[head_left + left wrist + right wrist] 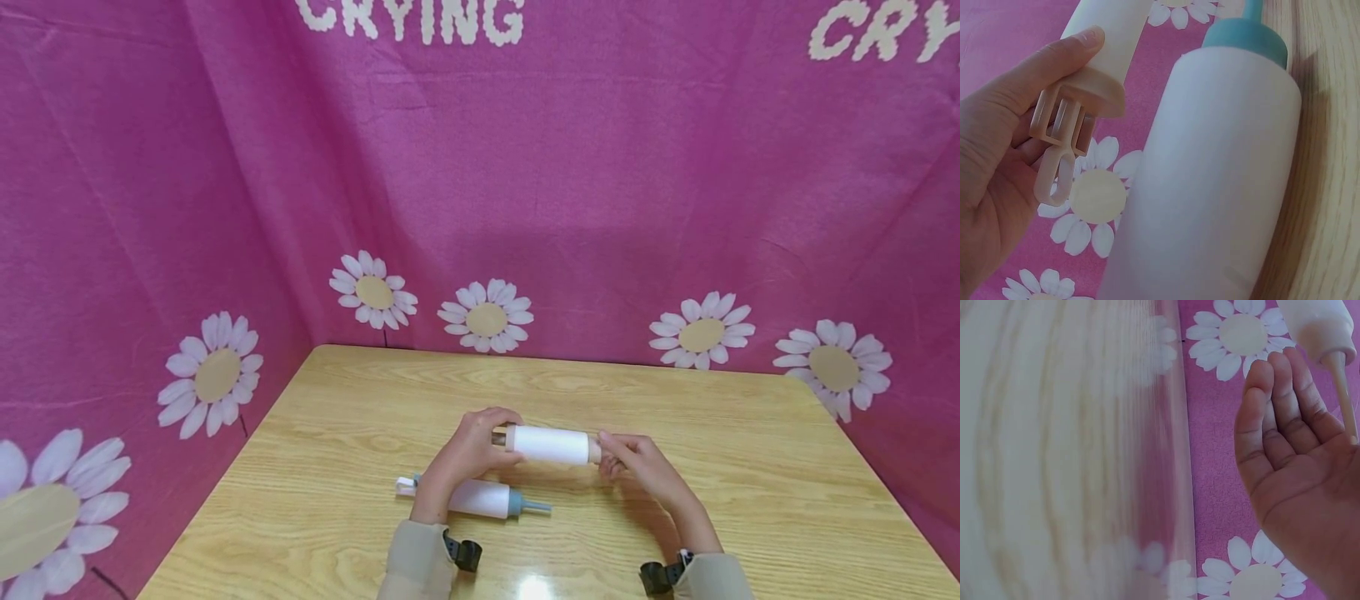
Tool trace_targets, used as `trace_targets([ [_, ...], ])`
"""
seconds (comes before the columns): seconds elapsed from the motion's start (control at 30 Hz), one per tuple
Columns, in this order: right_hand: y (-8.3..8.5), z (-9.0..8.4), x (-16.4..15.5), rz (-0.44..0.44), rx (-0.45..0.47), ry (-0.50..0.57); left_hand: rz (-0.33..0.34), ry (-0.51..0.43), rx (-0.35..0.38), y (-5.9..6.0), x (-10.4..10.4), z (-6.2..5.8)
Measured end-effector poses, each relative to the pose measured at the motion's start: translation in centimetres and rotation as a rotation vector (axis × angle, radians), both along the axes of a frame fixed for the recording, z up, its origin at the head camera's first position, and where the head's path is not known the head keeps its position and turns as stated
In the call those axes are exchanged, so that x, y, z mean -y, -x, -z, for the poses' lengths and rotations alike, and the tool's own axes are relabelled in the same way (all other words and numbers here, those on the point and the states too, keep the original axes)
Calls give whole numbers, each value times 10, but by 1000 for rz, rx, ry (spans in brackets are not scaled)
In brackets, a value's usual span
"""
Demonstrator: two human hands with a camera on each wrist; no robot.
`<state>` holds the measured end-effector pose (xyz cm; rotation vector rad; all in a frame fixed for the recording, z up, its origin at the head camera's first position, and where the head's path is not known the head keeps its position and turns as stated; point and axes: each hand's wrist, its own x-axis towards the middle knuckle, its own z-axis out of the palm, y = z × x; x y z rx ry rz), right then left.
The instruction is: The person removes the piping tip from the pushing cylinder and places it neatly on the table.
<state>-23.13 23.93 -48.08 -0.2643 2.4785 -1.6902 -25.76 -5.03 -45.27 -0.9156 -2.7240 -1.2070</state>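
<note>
Hands meet over the middle of the wooden worktop (675,400), each at one end of a beige lint roller (551,444) held level above the surface.

Left hand (468,450): the grip is clenched on the roller's left end. In the left wrist view the thumb (1054,65) lies along the side of the white roll, and the beige slotted end piece (1063,134) with its hanging loop sits against the palm. The remaining fingers are hidden behind the end piece.

Right hand (637,462): this hand is at the roller's right end. In the right wrist view the fingers (1285,400) are extended side by side and only slightly bent, and the thin beige stem (1342,387) of the roller runs down past them toward the palm. The frames do not show any finger wrapped around the stem, so the grip reads as released, with the hand cupping or supporting the stem end. Contact between stem and palm cannot be confirmed.

Second unit: a teal lint roller (480,497) lies flat on the worktop just in front of the left hand, beneath the left forearm. Its white roll points left to right, with a teal collar and short teal stem on the right end and a pale end piece on the left. In the left wrist view it fills the foreground, and its teal collar (1247,37) is visible at the top.

Surround: a pink cloth with daisy print (487,317) stands behind and on both sides of the worktop.
</note>
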Motion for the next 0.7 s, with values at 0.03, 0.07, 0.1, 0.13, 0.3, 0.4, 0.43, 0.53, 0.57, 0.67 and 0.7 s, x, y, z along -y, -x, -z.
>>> trace_targets([
  [0.03, 0, 0, 0, -1, 3, 0, 2, -2, 0, 0, 0, 0],
  [0.07, 0, 0, 0, -6, 2, -5, 5, -4, 1, 0, 0, 0],
  [0.1, 0, 0, 0, -11, -1, -7, 8, -4, -1, 0, 0, 0],
  [0.13, 0, 0, 0, -15, -3, -12, 11, -7, -2, 0, 0, 0],
  [0.3, -1, 1, 0, -20, -8, 7, 13, -16, -15, 0, 1, 2],
  [0.4, -2, 2, 0, -19, -5, 31, 5, -18, -15, 0, 1, 2],
  [0.43, -2, 2, 0, -19, -4, 38, 4, -18, -15, 0, 2, 2],
  [0.53, -2, 3, 1, -25, -26, 36, 4, -19, -12, 1, 2, 3],
  [0.57, -2, 3, 0, -30, -39, 33, 4, -19, -9, 1, 2, 3],
  [0.67, -2, 3, 0, -38, -78, 29, 4, -17, -7, 1, 2, 3],
  [0.7, -1, 4, 0, -39, -93, 25, 2, -17, -4, 1, 2, 3],
])
